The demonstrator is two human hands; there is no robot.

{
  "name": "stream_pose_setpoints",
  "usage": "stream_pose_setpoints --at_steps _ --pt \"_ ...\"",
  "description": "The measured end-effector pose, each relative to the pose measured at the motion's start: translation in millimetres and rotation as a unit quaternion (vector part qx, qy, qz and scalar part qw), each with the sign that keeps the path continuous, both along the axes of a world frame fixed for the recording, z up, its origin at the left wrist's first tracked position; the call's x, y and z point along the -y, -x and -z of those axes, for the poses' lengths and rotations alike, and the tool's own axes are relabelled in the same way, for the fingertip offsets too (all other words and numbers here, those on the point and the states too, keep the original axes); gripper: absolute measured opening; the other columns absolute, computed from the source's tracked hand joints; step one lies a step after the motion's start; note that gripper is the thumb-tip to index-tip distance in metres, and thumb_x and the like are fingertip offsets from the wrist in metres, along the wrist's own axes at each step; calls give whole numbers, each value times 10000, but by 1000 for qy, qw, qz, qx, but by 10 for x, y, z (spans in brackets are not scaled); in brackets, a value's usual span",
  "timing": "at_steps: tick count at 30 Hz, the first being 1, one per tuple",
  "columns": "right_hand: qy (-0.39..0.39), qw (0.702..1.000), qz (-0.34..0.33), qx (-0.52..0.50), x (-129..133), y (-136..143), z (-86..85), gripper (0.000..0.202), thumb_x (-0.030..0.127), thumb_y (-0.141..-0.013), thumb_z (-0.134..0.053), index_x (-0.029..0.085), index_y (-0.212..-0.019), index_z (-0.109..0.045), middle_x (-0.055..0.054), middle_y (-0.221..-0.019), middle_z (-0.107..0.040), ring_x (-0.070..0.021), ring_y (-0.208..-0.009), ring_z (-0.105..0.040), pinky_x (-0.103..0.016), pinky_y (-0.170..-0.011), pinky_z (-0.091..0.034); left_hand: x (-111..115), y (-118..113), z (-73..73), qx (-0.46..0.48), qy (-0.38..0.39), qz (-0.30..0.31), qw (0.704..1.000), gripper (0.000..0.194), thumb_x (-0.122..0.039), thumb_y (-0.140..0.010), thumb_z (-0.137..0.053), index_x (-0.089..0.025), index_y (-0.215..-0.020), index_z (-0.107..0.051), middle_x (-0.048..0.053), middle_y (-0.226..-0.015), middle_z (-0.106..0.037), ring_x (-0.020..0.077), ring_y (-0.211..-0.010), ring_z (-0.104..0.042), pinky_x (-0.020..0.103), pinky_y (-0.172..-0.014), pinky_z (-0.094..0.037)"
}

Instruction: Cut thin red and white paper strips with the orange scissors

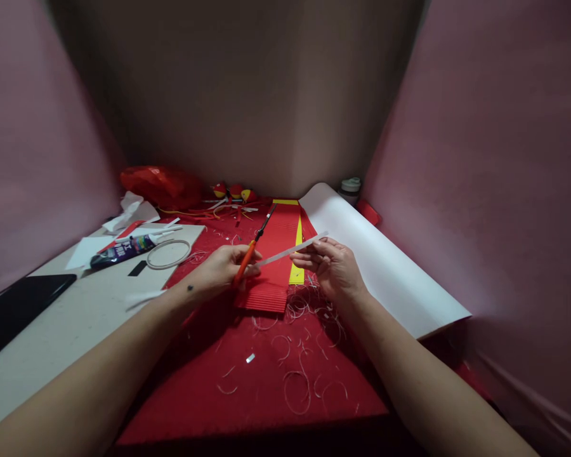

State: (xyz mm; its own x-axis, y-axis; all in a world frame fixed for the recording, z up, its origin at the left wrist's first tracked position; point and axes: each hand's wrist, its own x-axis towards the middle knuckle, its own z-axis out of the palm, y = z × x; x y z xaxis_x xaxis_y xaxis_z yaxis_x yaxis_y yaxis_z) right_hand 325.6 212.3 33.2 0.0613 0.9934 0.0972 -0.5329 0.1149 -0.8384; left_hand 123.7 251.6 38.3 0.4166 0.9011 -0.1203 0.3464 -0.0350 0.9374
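My left hand (231, 263) is closed around a pair of orange-handled scissors (248, 254), their dark blades pointing away and up. One end of a narrow white strip (290, 251) reaches the fingers of that same hand. Its other end is pinched between the thumb and fingers of my right hand (335, 263), so the strip slants up to the right. Beneath both hands lies a pleated red paper sheet (266, 289), with a yellow piece (297, 274) along its right side. The strip passes above them.
A red cloth (209, 406) covers the table, with scattered thread scraps (297, 387). To the left, a pale board (76, 336) carries a glue tube (124, 249), a ring (169, 254) and a black flat object (23, 311). A large white sheet (375, 266) curls at right. A red bag (162, 185) sits behind.
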Motion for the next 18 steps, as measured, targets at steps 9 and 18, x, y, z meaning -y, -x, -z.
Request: stream_pose_setpoints --at_steps 9,18 --pt "-10 995 95 -9 -97 -121 4 53 178 -705 -560 163 -672 -521 -21 -592 -653 -184 -570 -675 -298 -563 -544 -41 136 -141 -44 1 -26 999 156 -205 -681 -599 -152 -803 -517 -25 -502 -533 78 -400 -473 211 -401 -325" --pt "-17 997 74 -6 -68 -67 37 69 170 -692 -599 146 -728 -545 -36 -628 -663 -189 -603 -681 -308 -613 -549 8 87 -162 9 11 -14 1000 168 -170 -639 -568 -162 -788 -491 -60 -494 -495 65 -375 -448 200 -379 -290"
